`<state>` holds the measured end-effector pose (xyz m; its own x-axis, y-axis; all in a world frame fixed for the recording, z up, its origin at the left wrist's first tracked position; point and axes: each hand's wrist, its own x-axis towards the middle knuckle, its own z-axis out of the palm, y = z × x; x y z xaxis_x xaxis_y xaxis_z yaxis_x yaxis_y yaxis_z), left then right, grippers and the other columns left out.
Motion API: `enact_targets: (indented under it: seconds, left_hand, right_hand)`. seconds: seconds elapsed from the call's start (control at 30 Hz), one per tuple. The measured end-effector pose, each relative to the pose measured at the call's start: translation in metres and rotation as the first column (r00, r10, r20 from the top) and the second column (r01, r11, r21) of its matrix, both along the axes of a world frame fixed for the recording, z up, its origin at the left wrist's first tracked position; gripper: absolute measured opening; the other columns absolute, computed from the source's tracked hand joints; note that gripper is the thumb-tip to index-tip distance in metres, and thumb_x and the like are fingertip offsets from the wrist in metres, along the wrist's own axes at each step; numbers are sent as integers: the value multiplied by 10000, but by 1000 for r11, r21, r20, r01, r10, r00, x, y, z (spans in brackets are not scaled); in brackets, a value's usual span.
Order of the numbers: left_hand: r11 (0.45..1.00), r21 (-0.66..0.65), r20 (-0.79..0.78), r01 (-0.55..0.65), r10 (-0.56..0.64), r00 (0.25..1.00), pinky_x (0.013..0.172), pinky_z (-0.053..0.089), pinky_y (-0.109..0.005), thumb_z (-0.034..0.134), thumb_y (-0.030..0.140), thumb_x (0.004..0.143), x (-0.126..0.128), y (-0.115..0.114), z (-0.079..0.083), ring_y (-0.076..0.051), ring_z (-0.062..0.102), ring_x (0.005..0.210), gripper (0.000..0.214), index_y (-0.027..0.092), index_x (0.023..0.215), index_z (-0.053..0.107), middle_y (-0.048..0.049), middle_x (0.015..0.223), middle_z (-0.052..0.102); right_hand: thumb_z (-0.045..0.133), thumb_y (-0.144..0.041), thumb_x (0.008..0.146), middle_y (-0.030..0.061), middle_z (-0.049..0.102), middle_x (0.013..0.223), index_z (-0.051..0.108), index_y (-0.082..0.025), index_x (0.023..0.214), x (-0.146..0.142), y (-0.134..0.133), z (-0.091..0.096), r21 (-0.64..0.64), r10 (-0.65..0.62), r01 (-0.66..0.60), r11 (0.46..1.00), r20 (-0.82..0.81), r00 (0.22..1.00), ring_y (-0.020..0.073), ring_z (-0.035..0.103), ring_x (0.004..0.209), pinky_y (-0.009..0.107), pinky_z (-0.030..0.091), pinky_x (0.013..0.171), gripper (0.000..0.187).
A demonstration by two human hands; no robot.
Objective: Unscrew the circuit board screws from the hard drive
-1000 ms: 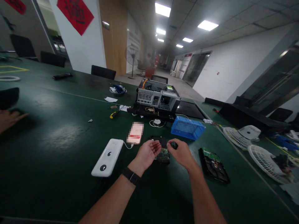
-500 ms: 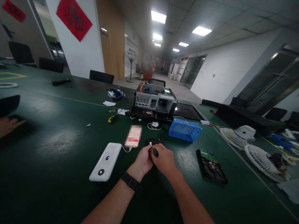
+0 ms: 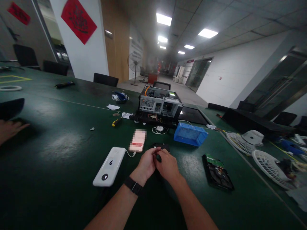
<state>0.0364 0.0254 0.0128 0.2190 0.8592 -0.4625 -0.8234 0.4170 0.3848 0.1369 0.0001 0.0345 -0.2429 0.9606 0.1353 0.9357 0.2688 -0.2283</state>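
Both my hands meet over a small dark hard drive (image 3: 161,147) lying on the green table (image 3: 59,140). My left hand (image 3: 146,163), with a black watch on its wrist, is closed against the drive's near side. My right hand (image 3: 167,166) is curled around a small dark round-ended tool (image 3: 158,157), its tip hidden between the hands. Most of the drive is covered by my fingers. A second hard drive (image 3: 217,172) with a green circuit board lies apart to the right.
A white power bank (image 3: 109,166) with a cable and a phone (image 3: 137,141) lie to the left. Behind stand a blue plastic bin (image 3: 190,134), an open computer case (image 3: 160,103) and a yellow-handled screwdriver (image 3: 117,121). White fan parts (image 3: 249,138) are at right. Another person's hand (image 3: 9,129) rests far left.
My hands, apart a second ago with the circuit board showing between them, have come together over the drive. Since half a second ago they have barely moved.
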Motion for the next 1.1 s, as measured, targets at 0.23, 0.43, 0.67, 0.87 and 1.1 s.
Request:
enact_targets:
  seconds: [0.23, 0.43, 0.67, 0.87, 1.1]
  left_hand:
    - [1000, -4, -9, 9, -9, 1000, 640, 505, -234, 557, 86, 763, 1, -1, -1, -144, 647, 666, 104, 89, 788, 658, -81, 733, 678]
    - [996, 78, 0, 48, -48, 999, 675, 506, -243, 592, 107, 743, 3, -5, 4, -159, 651, 712, 71, 95, 768, 657, -88, 761, 684]
    - [997, 59, -29, 42, -40, 999, 658, 515, -260, 549, 121, 785, 2, -4, 2, -172, 656, 698, 115, 94, 794, 660, -98, 733, 682]
    - [998, 54, 7, 22, -23, 1000, 675, 515, -250, 526, 98, 782, 3, -7, 10, -162, 656, 699, 134, 91, 750, 656, -88, 719, 680]
    - [999, 41, -4, 15, -15, 1000, 705, 516, -256, 559, 99, 762, 4, -6, 6, -168, 660, 729, 104, 90, 763, 662, -93, 756, 689]
  right_hand:
    - [474, -337, 886, 32, 603, 1061, 621, -243, 993, 5, 4, -6, 6, 29, -29, 1000, -39, 999, 160, 601, 841, 261, 407, 687, 204]
    - [483, -332, 880, 39, 600, 1092, 626, -234, 999, 8, 4, -3, -15, 35, -36, 999, -64, 997, 163, 595, 883, 258, 402, 709, 210]
    - [471, -341, 887, 45, 602, 1066, 611, -230, 1027, 7, 5, -8, 13, 39, -37, 999, -99, 994, 159, 602, 883, 258, 410, 727, 227]
    - [433, -356, 902, 46, 594, 1089, 599, -232, 1029, 7, 5, -13, 64, 37, -33, 997, -67, 997, 165, 602, 867, 264, 412, 709, 243]
    - [451, -340, 892, 35, 604, 1066, 613, -236, 1009, 6, 4, -10, 47, 29, -27, 999, -44, 999, 158, 610, 853, 261, 419, 700, 225]
